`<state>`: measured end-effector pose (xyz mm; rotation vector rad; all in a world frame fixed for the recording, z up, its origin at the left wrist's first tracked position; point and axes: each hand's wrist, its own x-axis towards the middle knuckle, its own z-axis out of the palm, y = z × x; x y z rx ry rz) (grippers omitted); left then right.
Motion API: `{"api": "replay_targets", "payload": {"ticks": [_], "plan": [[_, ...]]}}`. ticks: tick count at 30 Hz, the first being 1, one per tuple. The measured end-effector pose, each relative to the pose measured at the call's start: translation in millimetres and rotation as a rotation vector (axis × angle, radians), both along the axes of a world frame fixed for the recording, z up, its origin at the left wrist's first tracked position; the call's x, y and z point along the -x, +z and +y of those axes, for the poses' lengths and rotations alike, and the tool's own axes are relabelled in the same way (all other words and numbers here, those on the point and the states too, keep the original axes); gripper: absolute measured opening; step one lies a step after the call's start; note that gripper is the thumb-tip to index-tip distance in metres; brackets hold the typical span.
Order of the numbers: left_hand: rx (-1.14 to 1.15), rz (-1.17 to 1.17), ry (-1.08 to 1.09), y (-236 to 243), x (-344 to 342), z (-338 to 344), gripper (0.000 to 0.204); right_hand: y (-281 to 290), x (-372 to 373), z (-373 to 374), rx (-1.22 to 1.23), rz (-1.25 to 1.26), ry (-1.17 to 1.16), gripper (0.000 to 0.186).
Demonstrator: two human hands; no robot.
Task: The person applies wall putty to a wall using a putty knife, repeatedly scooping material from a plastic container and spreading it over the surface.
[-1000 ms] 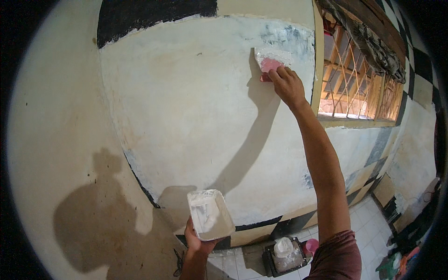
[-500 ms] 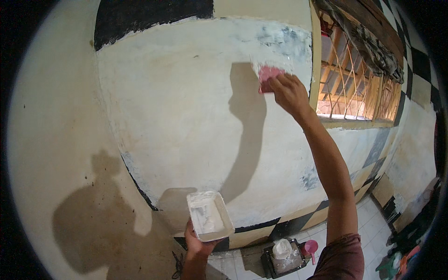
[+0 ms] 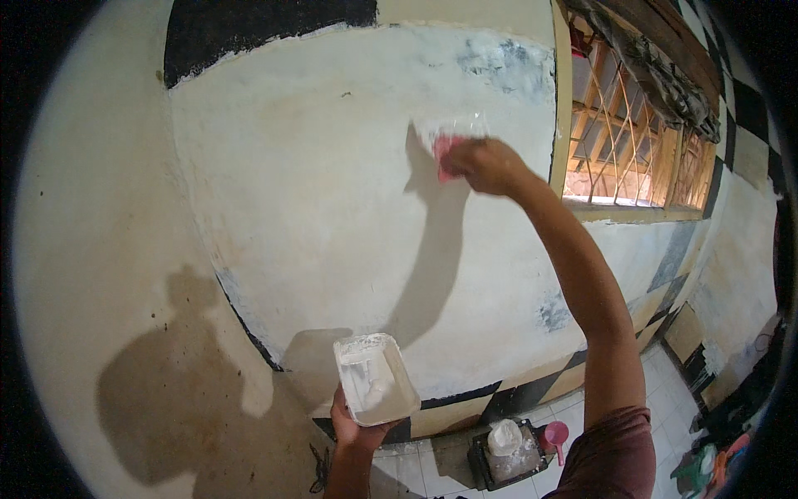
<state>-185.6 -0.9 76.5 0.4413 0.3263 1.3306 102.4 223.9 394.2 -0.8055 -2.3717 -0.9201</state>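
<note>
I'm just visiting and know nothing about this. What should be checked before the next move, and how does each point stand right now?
1. Scraper gripped in the right hand: ok.
2. Tray supported by the left hand: ok.
3. Paste left in the tray: ok, some white paste lies inside.
4. Wall evenly white near the window: not ok, grey-blue smears show to its left.
5. Scraper's edge pressed flat on the wall: cannot tell, it is blurred.
</note>
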Motion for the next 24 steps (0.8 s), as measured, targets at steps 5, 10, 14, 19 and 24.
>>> {"api": "replay_targets", "payload": {"ticks": [5,10,14,19,24], "plan": [[0.061,0.032,0.072,12.4,-6.8,-4.9,0.061,-27.2,-15.2,-49.1,-0.339,0.324,0.113,0.008],[0.146,0.059,0.081,10.7,-4.7,-7.7,0.063,23.0,-18.9,-36.1,-0.455,0.842,-0.189,0.009],[0.106,0.049,0.041,3.2,-2.5,-7.0,0.062,54.2,-22.5,-3.7,-0.309,0.985,-0.295,0.017],[-0.005,0.115,0.081,6.8,0.4,-13.6,0.059,1.9,99.5,2.0,0.113,0.280,-0.182,0.028],[0.024,0.085,0.087,19.5,-8.1,-14.5,0.060,-84.5,158.3,-119.0,0.288,0.184,0.374,0.032]]}}
